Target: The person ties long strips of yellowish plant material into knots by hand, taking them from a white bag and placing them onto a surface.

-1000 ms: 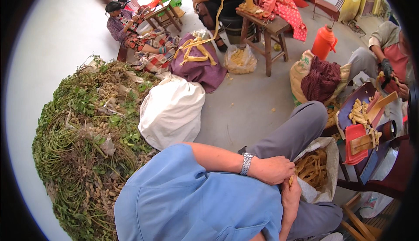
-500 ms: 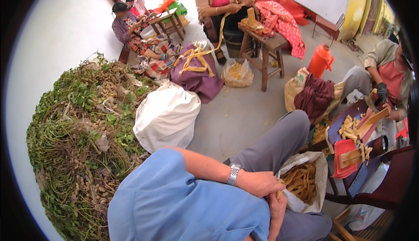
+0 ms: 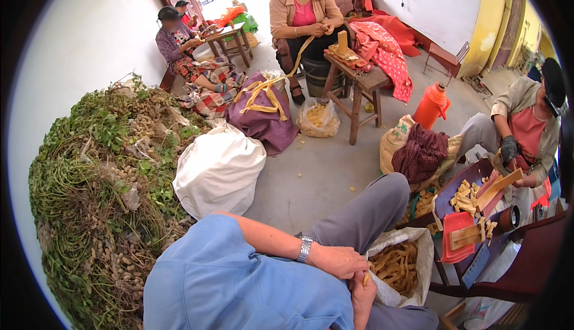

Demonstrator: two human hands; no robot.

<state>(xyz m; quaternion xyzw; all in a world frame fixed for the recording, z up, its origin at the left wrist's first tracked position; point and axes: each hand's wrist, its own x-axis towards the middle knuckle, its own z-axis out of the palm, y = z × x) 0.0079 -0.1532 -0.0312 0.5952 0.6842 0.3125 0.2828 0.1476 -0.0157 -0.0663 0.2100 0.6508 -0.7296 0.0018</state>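
Right now we are pinching a small tan strip (image 3: 365, 279) between our two hands, just above the open sack (image 3: 399, 265) of like strips that is leaning against our knee, so whatever drops is falling into it. Our left hand (image 3: 338, 260) is reaching across the body and closing over the strip's top, watch (image 3: 305, 249) showing at the wrist; our right hand (image 3: 363, 297) is coming up from below and gripping the lower end. Both are clenched on the strip, though how the fingers are lying around it we cannot tell.

Beyond the sack, a low tray (image 3: 472, 198) of cut pieces is sitting within reach of the co-worker on our right. A white bag (image 3: 219, 171) is slumping beside the big heap of green plants (image 3: 98, 192), and a wooden stool (image 3: 359, 88) is standing farther off.

Against the earlier view, our head is tilting up: the room's far end is showing more, while our hands are staying together on the strip at the sack's mouth.
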